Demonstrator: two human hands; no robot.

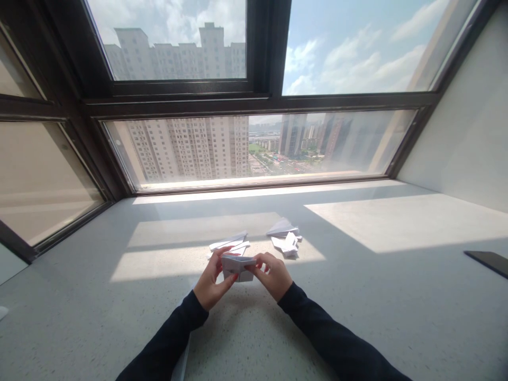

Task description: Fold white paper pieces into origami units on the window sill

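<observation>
A small folded piece of white paper (239, 271) is held up between both hands, above the speckled sill. My left hand (213, 281) grips its left side, the thumb on the near face and the fingers behind. On the right side my right hand (273, 272) pinches the paper's upper edge between thumb and fingers. Just beyond my left hand lie flat folded paper pieces (234, 242), partly hidden by the hand. Farther right rests another group of folded white paper (284, 235), lit by the sun.
A dark flat object (490, 262) lies at the far right edge. Below my left forearm, a white strip (183, 357) shows on the sill (349, 317). Behind stands a dark window frame (262, 106). A small white thing (3, 312) shows at the left edge.
</observation>
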